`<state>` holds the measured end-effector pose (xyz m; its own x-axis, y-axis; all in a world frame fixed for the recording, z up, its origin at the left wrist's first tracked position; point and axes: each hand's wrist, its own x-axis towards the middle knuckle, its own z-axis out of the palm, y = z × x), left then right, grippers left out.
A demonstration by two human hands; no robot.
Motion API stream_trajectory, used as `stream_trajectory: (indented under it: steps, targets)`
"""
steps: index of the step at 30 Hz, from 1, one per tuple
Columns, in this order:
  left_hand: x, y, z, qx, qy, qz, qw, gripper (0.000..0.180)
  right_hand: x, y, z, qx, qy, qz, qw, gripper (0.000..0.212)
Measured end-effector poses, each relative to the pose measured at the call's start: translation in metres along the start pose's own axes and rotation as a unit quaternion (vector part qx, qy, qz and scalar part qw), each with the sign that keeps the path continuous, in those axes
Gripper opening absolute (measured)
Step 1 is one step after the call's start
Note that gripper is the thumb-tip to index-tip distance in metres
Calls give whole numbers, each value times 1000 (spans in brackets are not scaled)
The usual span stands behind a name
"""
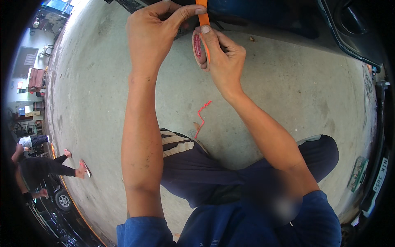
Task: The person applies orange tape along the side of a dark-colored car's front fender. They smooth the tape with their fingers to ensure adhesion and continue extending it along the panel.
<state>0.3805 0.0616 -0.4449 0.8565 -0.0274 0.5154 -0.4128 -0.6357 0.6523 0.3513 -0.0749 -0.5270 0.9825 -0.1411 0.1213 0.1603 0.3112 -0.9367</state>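
Both my arms reach up toward the top of the view. A roll of orange tape [199, 50] with a cardboard core is gripped by my right hand [225, 57], the thumb pressed on the strip near the roll. From there the loose orange strip [204, 19] runs upward. My left hand [154, 31] pinches this strip between thumb and fingers at the top, beside a dark car body [271, 24]. Part of the strip's upper end is cut off by the frame edge.
A twisted pink-red strip [200, 119] lies on the concrete floor [103, 103] before my bent knees. At left, two people [45, 166] stand near a dark vehicle [61, 201] and cluttered shelves. On the right is another vehicle's bumper [372, 185] with a plate.
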Motion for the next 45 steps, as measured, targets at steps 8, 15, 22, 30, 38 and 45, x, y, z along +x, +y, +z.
stream_trajectory:
  steps: [8,15,22,30,38,45]
  targets:
    - [-5,-19,9,101,57,80,990,23,2,-3,-4,-6,-4,-6,1000,39]
    - [-8,-23,19,43,92,60,993,26,3,-4,-8,-16,-20,-12,1000,40]
    - [-6,-17,11,-58,22,8,998,25,1,-1,-11,-43,-17,-37,998,37]
    - [-6,-15,10,-79,13,1,997,23,-2,16,1,-95,23,-163,982,24]
    - [-6,-15,10,-65,26,9,997,22,7,20,-10,-242,36,-313,918,18]
    - [-5,-17,10,-94,30,11,995,22,7,13,-11,-343,59,-427,835,12]
